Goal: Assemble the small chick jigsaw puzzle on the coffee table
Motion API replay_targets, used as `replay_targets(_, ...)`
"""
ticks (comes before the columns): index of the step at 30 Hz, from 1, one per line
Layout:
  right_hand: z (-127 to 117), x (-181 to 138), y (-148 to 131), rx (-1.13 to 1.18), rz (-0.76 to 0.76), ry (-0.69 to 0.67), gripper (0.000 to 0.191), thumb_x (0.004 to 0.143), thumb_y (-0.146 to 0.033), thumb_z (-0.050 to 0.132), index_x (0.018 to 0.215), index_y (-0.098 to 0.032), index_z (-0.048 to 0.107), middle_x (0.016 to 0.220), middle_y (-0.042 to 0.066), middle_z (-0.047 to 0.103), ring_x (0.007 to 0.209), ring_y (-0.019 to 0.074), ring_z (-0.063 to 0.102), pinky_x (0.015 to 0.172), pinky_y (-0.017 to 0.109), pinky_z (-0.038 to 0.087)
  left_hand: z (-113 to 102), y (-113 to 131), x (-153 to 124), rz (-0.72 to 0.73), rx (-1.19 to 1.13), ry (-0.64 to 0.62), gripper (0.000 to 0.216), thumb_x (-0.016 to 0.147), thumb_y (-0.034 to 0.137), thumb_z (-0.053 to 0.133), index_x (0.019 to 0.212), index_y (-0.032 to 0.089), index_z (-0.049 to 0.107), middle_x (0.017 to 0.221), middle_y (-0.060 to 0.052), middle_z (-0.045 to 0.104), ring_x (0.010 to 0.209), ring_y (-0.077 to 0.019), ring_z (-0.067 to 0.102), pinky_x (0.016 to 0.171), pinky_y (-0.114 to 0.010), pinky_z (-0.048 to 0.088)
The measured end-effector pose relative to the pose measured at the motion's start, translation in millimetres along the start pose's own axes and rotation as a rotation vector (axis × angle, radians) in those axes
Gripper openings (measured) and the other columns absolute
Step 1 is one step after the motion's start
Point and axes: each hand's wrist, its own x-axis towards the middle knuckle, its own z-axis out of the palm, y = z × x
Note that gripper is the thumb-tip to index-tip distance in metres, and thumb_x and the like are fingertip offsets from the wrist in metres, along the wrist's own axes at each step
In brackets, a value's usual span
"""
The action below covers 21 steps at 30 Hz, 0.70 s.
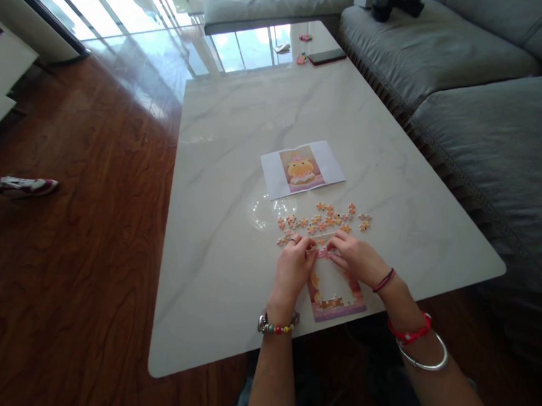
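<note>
A partly filled jigsaw puzzle point(338, 312) lies at the near edge of the table, its border showing purple and orange along the bottom and sides, with a bare white middle. Over its upper left part, my left hand point(296, 261) has its fingers pinched at pink puzzle pieces point(324, 253). From the other side my right hand point(356, 258) pinches at the same pink pieces, its fingertips a short gap from the left ones. The fingers partly hide the pieces and the puzzle's top edge. Just beyond both hands, several loose orange and pink puzzle pieces point(329, 221) are scattered.
A creased paper sheet point(333, 160) with a printed yellow character lies beyond the loose pieces on the marble-look table point(227, 230). At the far end are a dark phone or tablet point(327, 57) and small colourful items. A grey sofa point(487, 134) borders the right; a person's shoe point(29, 185) shows left.
</note>
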Motion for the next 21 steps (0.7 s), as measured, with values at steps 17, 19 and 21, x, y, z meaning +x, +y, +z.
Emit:
replay_targets(17, 0, 2, -12, -0.167, 0.075, -0.03, 0.017, 0.085, -0.024, 0.042, 0.082, -0.018, 0.057, 0.089, 0.005, 0.057, 0.068, 0.0111, 0.055, 0.056, 0.023, 0.036, 12, 12, 1, -0.16, 0.084, 0.027, 0.009, 0.077, 0.028, 0.054, 0.078, 0.019, 0.052, 0.083, -0.003, 0.054, 0.075, -0.0144, 0.053, 0.066, -0.026, 0.042)
replay_targets(19, 1, 2, -13, -0.168, 0.077, -0.016, 0.02, 0.085, -0.026, 0.041, 0.079, -0.018, 0.058, 0.086, 0.004, 0.057, 0.067, 0.0112, 0.055, 0.057, 0.023, 0.036, 13, 13, 1, -0.174, 0.088, 0.03, 0.008, 0.077, 0.027, 0.054, 0.078, 0.019, 0.053, 0.084, -0.003, 0.054, 0.076, -0.0147, 0.053, 0.066, -0.025, 0.041)
replay_targets(21, 1, 2, -13, -0.172, 0.084, -0.009, 0.023, 0.086, -0.027, 0.04, 0.076, -0.018, 0.059, 0.084, 0.004, 0.058, 0.066, 0.0114, 0.055, 0.057, 0.023, 0.036, 14, 13, 1, -0.194, 0.087, 0.033, 0.006, 0.076, 0.025, 0.054, 0.079, 0.02, 0.053, 0.085, -0.003, 0.055, 0.076, -0.0148, 0.054, 0.066, -0.025, 0.041)
